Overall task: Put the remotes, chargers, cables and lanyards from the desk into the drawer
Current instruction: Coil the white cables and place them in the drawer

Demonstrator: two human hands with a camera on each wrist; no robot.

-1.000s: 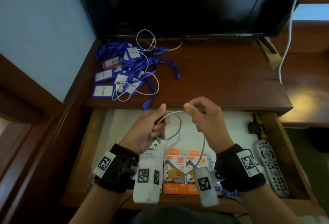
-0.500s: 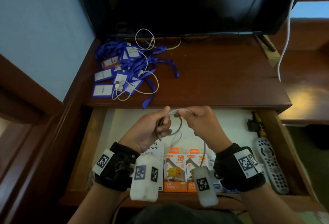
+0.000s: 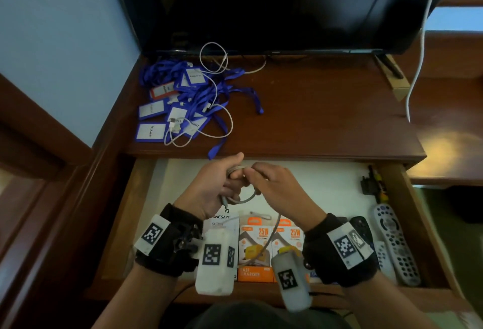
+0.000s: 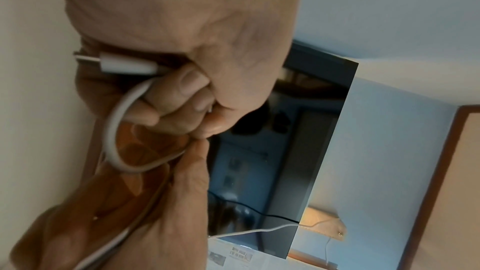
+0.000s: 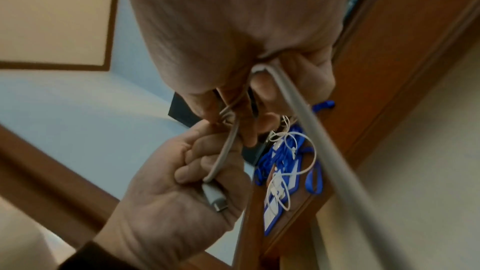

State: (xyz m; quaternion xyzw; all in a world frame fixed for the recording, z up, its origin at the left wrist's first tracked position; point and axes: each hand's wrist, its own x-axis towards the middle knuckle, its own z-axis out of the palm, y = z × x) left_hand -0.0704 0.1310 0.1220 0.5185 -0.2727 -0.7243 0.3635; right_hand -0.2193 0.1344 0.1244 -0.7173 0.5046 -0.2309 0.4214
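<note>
Both hands hold a white charging cable [image 3: 241, 199] over the open drawer [image 3: 326, 187]. My left hand [image 3: 219, 184] grips a coil of it, and the plug end [image 4: 124, 66] sticks out of the fist. My right hand [image 3: 264, 179] pinches the cable [image 5: 298, 114] against the left hand's fingers; the rest trails down past the wrist. On the desk [image 3: 313, 109] at the back left lies a heap of blue lanyards [image 3: 188, 98] with badge holders, and another white cable [image 3: 217, 109] loops over them. Charger boxes [image 3: 271, 245] and remotes [image 3: 394, 245] lie in the drawer.
A dark TV screen [image 3: 261, 7] stands at the back of the desk. A white cord [image 3: 420, 48] hangs down at the right. A small black and yellow item [image 3: 371, 184] sits at the drawer's back right. A blue wall [image 3: 60, 41] borders the left.
My hands have come together: the right hand moved left to meet the left, and the loop of cable between them has tightened into the left fist.
</note>
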